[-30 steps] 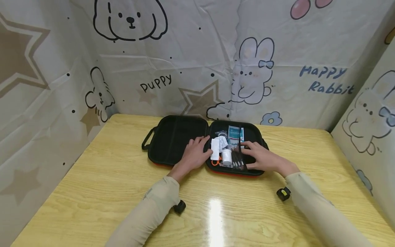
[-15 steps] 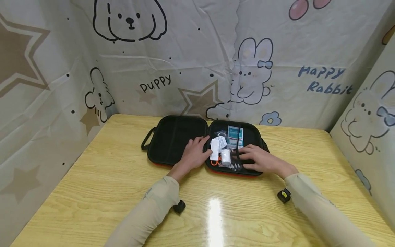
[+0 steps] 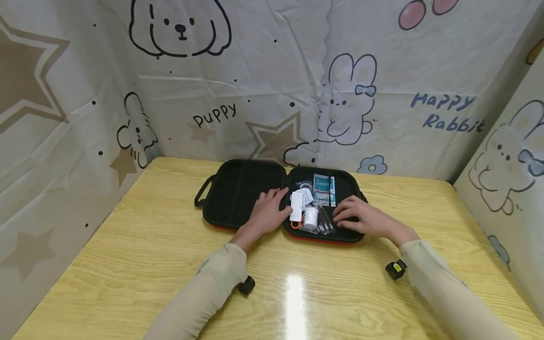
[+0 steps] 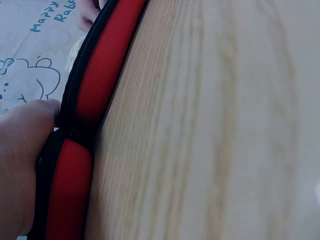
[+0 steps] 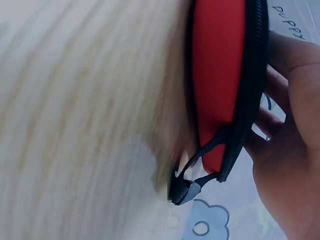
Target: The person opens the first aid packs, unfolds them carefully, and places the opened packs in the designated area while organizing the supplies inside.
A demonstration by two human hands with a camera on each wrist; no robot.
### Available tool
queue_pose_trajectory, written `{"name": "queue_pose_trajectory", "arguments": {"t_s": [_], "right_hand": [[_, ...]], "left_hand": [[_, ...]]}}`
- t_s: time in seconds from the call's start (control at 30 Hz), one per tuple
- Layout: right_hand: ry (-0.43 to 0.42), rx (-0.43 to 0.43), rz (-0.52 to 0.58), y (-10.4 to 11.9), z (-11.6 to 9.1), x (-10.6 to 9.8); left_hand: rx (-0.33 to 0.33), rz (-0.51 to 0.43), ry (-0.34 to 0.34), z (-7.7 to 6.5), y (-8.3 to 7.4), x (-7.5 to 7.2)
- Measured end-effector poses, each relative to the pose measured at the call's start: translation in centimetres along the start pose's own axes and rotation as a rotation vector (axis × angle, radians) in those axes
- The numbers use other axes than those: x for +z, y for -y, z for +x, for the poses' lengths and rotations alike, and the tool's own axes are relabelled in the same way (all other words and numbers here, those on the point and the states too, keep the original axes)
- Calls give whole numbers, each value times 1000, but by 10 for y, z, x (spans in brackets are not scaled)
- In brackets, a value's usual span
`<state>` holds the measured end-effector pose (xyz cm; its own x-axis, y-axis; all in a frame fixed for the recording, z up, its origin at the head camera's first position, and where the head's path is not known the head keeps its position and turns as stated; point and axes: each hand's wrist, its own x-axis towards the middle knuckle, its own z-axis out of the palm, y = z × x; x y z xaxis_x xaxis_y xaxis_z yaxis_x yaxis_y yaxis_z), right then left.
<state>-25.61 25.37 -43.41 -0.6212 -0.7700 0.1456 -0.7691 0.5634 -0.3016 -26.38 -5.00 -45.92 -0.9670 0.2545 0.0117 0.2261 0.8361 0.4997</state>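
Observation:
A black-lined zip case [image 3: 246, 193] with a red shell lies unfolded on the table. My left hand [image 3: 268, 210] rests over the hinge edge, its thumb beside a white packet [image 3: 296, 205]. Over the right half hovers my right hand [image 3: 361, 217], fingers loosely bent and nothing visible in them. Left of those fingers is a clear bag [image 3: 325, 226] of thin dark items. A white roll [image 3: 310, 218], orange loop handles [image 3: 295, 225] and a teal packet [image 3: 321, 184] lie in that half. The right wrist view shows the case's red side [image 5: 220, 60] below the hand.
The wooden table [image 3: 170, 283] extends in front of the case. A carry handle [image 3: 204, 191] sticks out at the case's left. Behind, a printed cloth [image 3: 255, 71] hangs close to the table's far edge. Another strap [image 5: 200, 150] hangs off the right end.
My right hand drew away from the dark strap and the clear bag, shifting slightly right, and the strap now lies straighter over the teal packet. The left hand stayed in place.

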Motion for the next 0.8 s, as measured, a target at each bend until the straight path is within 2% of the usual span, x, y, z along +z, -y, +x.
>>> {"name": "queue_pose_trajectory", "arguments": {"t_s": [0.1, 0.17, 0.37, 0.63, 0.73, 0.8], "right_hand": [[28, -22, 23, 1, 0, 1], [60, 0, 78, 3, 0, 2], [146, 162, 273, 8, 0, -1], [57, 283, 266, 12, 4, -3], [28, 289, 267, 13, 6, -1], [-7, 266, 230, 15, 7, 0]], "left_hand": [[6, -4, -5, 0, 0, 0], [7, -3, -6, 0, 0, -1], [11, -6, -14, -1, 1, -1], [9, 0, -11, 0, 1, 0], [11, 1, -10, 0, 1, 0], [11, 2, -8, 0, 1, 0]]}}
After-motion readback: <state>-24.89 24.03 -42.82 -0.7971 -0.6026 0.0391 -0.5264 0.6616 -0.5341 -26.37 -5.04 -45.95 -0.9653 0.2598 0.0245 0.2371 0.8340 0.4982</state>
